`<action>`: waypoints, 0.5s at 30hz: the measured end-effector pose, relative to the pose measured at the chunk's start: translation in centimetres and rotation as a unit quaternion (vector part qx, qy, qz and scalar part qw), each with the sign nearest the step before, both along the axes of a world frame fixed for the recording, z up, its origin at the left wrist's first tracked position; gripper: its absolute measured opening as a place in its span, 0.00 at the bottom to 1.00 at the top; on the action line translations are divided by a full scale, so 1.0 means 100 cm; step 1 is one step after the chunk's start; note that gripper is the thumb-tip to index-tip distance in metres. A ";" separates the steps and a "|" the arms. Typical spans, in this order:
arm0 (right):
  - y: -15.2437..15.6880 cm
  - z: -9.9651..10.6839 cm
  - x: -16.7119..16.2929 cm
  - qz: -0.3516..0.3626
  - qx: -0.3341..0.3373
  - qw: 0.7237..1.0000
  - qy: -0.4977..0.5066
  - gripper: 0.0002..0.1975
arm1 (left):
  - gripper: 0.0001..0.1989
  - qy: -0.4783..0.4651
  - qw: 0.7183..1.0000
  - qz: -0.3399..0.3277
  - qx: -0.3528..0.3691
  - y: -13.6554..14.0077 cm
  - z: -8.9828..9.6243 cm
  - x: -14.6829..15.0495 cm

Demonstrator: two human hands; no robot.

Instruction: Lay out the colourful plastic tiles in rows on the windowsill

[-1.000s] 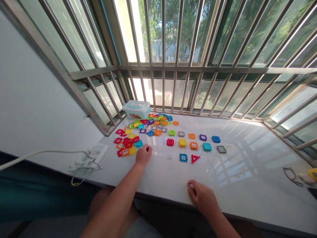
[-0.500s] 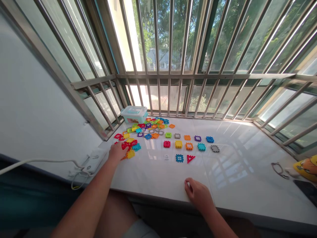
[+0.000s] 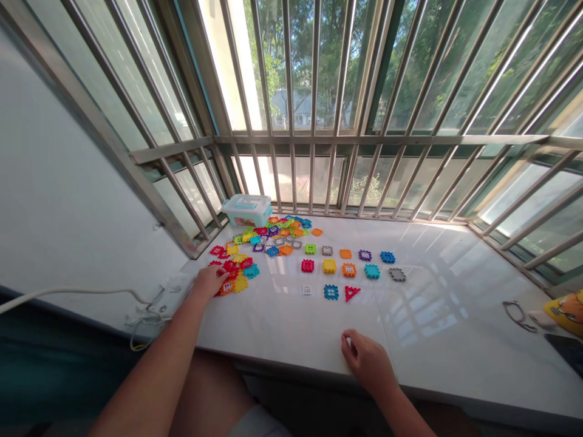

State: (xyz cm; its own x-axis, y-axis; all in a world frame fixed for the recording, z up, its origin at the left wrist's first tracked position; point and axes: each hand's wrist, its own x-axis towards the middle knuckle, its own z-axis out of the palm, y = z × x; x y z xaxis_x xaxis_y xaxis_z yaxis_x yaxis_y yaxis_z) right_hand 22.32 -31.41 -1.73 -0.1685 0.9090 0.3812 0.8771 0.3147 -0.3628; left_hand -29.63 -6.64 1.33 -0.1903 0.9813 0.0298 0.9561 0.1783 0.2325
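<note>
My left hand (image 3: 210,281) is at the left edge of a loose heap of colourful plastic interlocking tiles. Its fingers are drawn together beside a red tile (image 3: 230,268) and above an orange tile (image 3: 226,287); what they grip, if anything, is hidden. Close by lie a yellow tile (image 3: 240,283) and a teal tile (image 3: 251,271). My right hand (image 3: 367,358) rests near the table's front edge, fingers curled, nothing visible in it. Beyond it are rows of tiles, among them a red triangle (image 3: 351,294), a blue window tile (image 3: 331,292) and a small white window tile (image 3: 306,290).
A lidded clear box (image 3: 246,210) stands behind the heap. On the left lies a white power strip (image 3: 170,297) with cables. Glasses (image 3: 519,317), a yellow object (image 3: 567,311) and a dark phone-like object (image 3: 565,352) are at the right. Metal bars (image 3: 314,173) border the white table (image 3: 291,328).
My left hand has drawn back slightly left and down, uncovering more of the red and orange tiles. My right hand stays nearly where it was. The view has shifted a little.
</note>
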 end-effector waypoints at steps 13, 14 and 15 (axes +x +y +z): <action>0.000 -0.006 0.001 0.003 -0.007 1.000 0.008 0.11 | 0.20 -0.156 0.964 -0.144 0.157 -0.016 -0.008 0.077; 0.000 -0.005 0.001 0.003 -0.008 1.000 0.005 0.11 | 0.20 -0.172 0.959 -0.163 0.157 -0.016 -0.005 0.093; 0.000 -0.005 0.001 0.004 -0.009 1.000 0.003 0.11 | 0.19 -0.183 0.952 -0.192 0.153 -0.016 -0.003 0.108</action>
